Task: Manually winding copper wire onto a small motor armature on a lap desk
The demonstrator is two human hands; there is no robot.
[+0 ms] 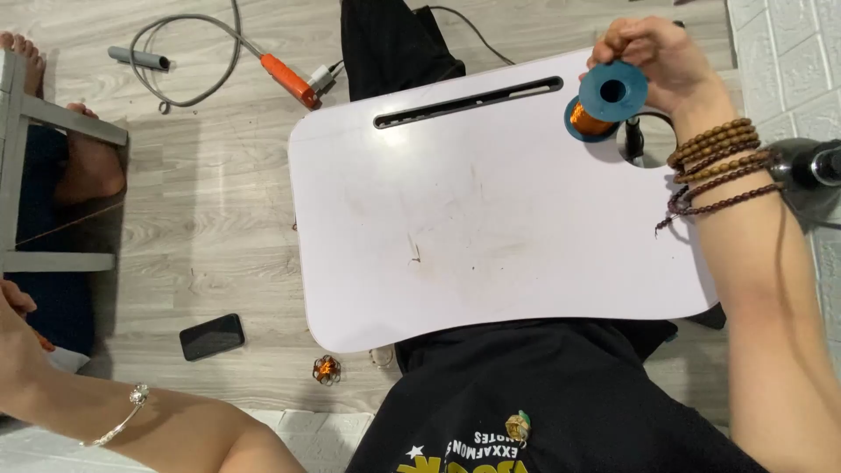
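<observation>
Right hand (653,57) curls its fingers around a blue spool (606,101) of copper wire, tilted at the far corner of the white bench (491,228). Left hand (13,337) sits off the bench at the frame's edge; its grip is unclear. A black phone (211,336) lies on the floor near it.

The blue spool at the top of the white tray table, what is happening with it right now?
The person's right hand holds a blue spool of copper-coloured wire at the far right corner of the white lap table, just beside its round cup hole. The left hand is off to the side, away from the table, mostly cut off by the frame edge. A dark phone and a small copper coil lie on the wooden floor.
</observation>
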